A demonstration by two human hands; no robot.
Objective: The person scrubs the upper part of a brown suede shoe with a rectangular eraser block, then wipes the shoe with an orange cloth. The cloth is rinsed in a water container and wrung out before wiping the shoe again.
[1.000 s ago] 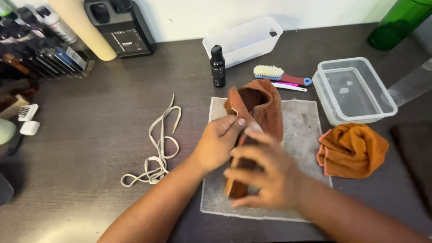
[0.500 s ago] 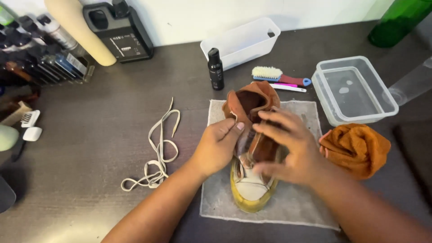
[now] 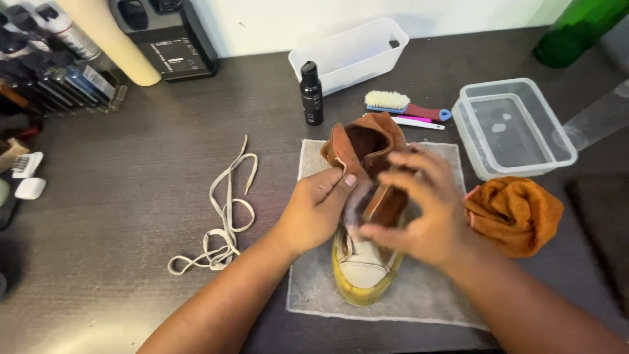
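Observation:
A brown high-top shoe (image 3: 362, 145) with a cream toe cap and yellowed sole stands upright on a grey cloth mat (image 3: 426, 295), toe toward me. My left hand (image 3: 313, 210) grips its left side by the tongue. My right hand (image 3: 419, 210) reaches over the shoe's throat with fingers spread and curled, blurred by motion; whether it pinches the tongue I cannot tell. The shoe has no lace in it. A loose cream shoelace (image 3: 223, 216) lies on the dark table to the left.
An orange cloth (image 3: 517, 213) lies bunched right of the mat. Behind it sit a clear plastic tub (image 3: 514, 128), a brush (image 3: 400, 103), a small black bottle (image 3: 312, 95) and a white bin (image 3: 350, 52). A green bottle (image 3: 576, 29) stands far right; several containers line the far left.
The shoe has turned from lying on its side to standing sole-down with the toe toward me. My right hand moved up from the toe to the throat.

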